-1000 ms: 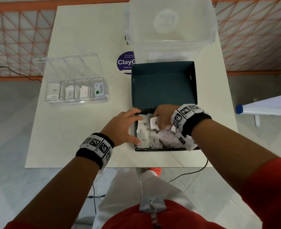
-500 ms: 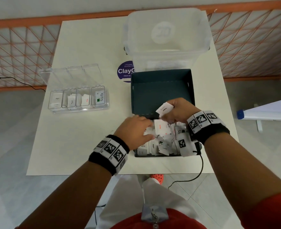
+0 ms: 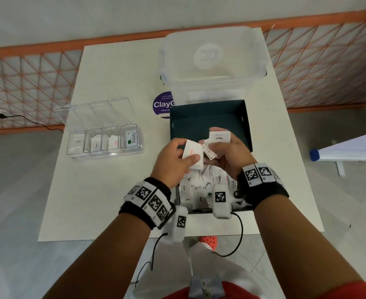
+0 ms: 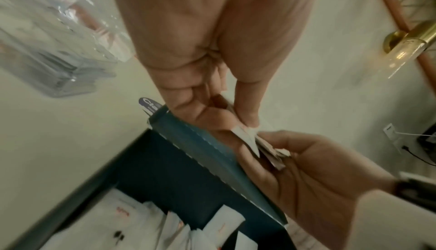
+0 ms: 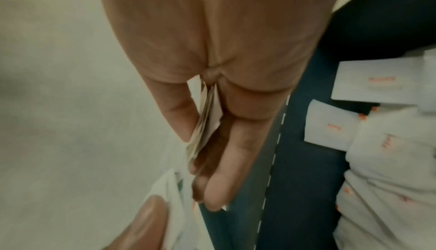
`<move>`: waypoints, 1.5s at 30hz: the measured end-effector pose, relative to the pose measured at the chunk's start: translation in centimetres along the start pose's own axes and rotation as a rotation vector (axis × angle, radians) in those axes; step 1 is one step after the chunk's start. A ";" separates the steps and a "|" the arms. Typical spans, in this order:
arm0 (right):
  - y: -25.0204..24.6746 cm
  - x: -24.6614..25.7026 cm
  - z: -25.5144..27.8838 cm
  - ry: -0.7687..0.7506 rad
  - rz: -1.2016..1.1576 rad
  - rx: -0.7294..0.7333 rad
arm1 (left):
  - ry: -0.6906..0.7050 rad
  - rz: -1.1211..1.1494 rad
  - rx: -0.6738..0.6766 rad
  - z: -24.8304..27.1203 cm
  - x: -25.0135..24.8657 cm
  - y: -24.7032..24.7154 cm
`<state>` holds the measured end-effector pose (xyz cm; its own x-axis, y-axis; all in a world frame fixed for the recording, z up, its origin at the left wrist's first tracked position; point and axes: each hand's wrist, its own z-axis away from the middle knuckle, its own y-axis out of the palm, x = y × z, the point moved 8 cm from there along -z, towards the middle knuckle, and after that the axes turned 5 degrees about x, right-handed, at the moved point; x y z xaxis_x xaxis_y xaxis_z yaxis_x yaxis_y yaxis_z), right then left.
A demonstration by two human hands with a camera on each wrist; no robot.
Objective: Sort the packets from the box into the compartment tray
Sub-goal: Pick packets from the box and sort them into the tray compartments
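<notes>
Head view: at the centre of the frame, both hands hover above the dark box [image 3: 210, 124]. The left hand [image 3: 173, 160] pinches a white packet with red print [image 3: 192, 154] between thumb and fingers. The right hand [image 3: 231, 156] grips a small bunch of packets [image 3: 215, 143], a black-lettered one topmost. More loose packets [image 3: 201, 186] lie in the near end of the box. The compartment tray [image 3: 104, 137] sits at the left on the white surface [image 3: 113, 201], lid open, already holding packets in its four cells.

Left wrist view: the left fingers [image 4: 245, 104] nip a packet edge against the bunch in the right hand, above the box wall.

Right wrist view: the right fingers [image 5: 235, 142] clamp several packets edge-on beside the box rim.

The step in hand seems to be separating packets by kind. Next, I judge, the left hand must carry its red-printed packet across to the matching cell.
</notes>
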<state>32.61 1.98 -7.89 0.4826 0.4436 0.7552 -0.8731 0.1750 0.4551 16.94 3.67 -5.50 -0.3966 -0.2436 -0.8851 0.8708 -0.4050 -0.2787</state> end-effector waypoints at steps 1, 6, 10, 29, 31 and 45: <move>0.1 -0.2 0.1 0.013 -0.054 0.000 | 0.018 0.003 -0.017 0.0 -0.1 -0.5; 1.1 -1.5 0.9 0.105 -0.163 0.052 | 0.093 -0.056 -0.037 0.0 -1.1 -0.2; 1.3 -1.4 1.0 0.101 0.168 0.075 | 0.143 -0.212 -0.018 -0.1 -2.0 1.4; 0.6 -9.5 -2.4 0.626 1.690 0.186 | -0.163 -0.527 0.267 1.9 6.5 -0.4; 1.9 -10.6 -2.7 0.658 1.679 0.271 | -0.154 -0.488 0.263 1.9 6.6 -0.5; 0.1 -4.5 -1.9 0.605 1.525 0.164 | 0.000 -0.411 0.213 2.5 5.4 -2.1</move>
<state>30.18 1.63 -12.12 -0.8904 0.3729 0.2610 -0.4524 -0.7883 -0.4170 12.23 0.98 -8.77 -0.6965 -0.0249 -0.7171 0.5623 -0.6398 -0.5240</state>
